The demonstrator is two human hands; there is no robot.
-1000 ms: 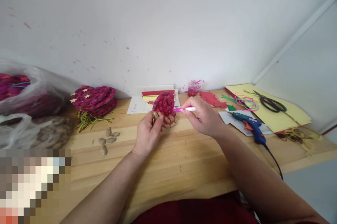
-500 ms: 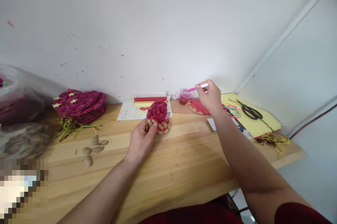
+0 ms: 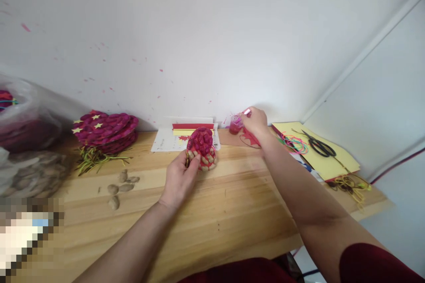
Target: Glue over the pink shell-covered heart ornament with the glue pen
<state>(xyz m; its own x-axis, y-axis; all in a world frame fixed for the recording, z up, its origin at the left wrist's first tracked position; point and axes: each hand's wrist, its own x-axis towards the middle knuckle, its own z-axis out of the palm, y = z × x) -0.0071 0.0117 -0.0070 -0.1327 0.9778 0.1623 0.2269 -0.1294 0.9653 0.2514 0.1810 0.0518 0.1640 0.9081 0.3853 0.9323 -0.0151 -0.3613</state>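
My left hand (image 3: 181, 176) is closed on the near left edge of a round peanut craft piece (image 3: 201, 141), holding it just over the table. Its far part is painted magenta; the peanuts along its near edge keep their tan shell colour. In my right hand (image 3: 257, 120) is a paintbrush (image 3: 246, 112) with a white handle, pinched between thumb and fingers. The brush's tip dips into a small clear cup (image 3: 235, 125) of red-pink paint by the wall, and the bristles are hidden in it.
Left stands a stack of magenta peanut pieces (image 3: 106, 128) with yellow stars and green cords. Loose peanuts (image 3: 120, 188) lie in front, with a bag of peanuts (image 3: 33, 174) further left. Black scissors (image 3: 320, 145) rest on yellow card (image 3: 341, 163) at right, near coloured strings (image 3: 295, 142).
My right hand has moved down and slightly left, bringing the brush from above the cup's rim into the cup. My left hand still holds the peanut piece. The view has shifted slightly.
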